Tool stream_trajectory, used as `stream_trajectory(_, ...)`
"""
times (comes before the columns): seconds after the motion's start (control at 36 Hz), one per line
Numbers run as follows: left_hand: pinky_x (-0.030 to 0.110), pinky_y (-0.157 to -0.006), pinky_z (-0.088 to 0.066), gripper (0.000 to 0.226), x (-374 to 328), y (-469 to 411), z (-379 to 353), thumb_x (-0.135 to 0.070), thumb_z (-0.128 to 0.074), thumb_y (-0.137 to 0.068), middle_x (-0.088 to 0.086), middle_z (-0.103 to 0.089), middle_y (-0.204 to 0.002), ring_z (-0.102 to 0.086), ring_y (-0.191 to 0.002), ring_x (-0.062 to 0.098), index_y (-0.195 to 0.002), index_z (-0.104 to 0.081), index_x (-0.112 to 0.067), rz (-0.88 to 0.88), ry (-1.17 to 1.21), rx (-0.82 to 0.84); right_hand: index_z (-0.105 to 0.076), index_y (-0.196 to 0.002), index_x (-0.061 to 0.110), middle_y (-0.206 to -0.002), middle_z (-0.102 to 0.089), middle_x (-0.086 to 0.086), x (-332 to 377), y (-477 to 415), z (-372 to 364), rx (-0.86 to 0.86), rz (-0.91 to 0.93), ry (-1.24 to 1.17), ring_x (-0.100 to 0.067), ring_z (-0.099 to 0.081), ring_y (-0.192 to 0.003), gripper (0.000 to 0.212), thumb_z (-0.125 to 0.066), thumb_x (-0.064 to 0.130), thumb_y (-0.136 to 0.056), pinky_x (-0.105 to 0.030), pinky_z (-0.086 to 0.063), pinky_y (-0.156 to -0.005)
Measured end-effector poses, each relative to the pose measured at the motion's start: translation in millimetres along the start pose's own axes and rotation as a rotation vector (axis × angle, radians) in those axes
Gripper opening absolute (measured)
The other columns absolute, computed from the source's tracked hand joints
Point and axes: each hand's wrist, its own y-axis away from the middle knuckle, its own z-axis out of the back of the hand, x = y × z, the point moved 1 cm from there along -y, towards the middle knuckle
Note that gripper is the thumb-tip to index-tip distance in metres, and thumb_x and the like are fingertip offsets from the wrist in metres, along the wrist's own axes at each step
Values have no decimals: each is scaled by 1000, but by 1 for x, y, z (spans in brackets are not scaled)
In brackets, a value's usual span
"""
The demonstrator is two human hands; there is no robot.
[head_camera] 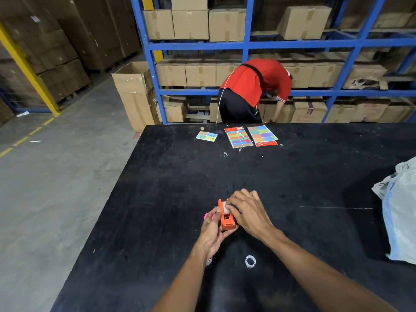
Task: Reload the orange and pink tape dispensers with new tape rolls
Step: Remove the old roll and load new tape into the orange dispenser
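Head view: scuffed black table (292,188), blue shelving (246,45), grey concrete floor (56,176).

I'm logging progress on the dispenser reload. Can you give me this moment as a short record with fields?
left hand: holds orange dispenser from the left
right hand: fingers on white tape roll in the dispenser
pink dispenser: mostly hidden behind left hand
loose clear ring: on black table, nearer the person
stage: orange reload underway
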Motion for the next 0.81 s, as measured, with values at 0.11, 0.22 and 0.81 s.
stream_trajectory(0.11,56,-95,-52,29,-5,0,0,-30,-54,-97,16,-68,-122,-68,-108,32,-126,-54,-28,-39,10,15,-68,-87,26,-91,-59,13,6,9,4,-13,45,-12,-11,-49,-87,23,-49,37,-95,-33,-36,-79)
stream_trajectory(0.22,52,-95,-53,30,-12,2,-4,-31,-53,-98,12,-72,-117,-69,-107,29,-127,-55,-29,-58,-4,34,-67,-90,27,-90,-57,13,10,22,6,-23,71,-26,-11,-48,-85,17,-53,34,-95,-33,-37,-77)
stream_trajectory(0.81,38,-69,-62,29,-8,0,-15,-24,-51,-99,26,-65,-123,-72,-92,31,-126,-58,-19,0,13,9,-67,-85,24,-83,-49,10,10,67,-13,-152,23,-33,-12,-44,-78,4,-70,23,-87,-26,-32,-70)
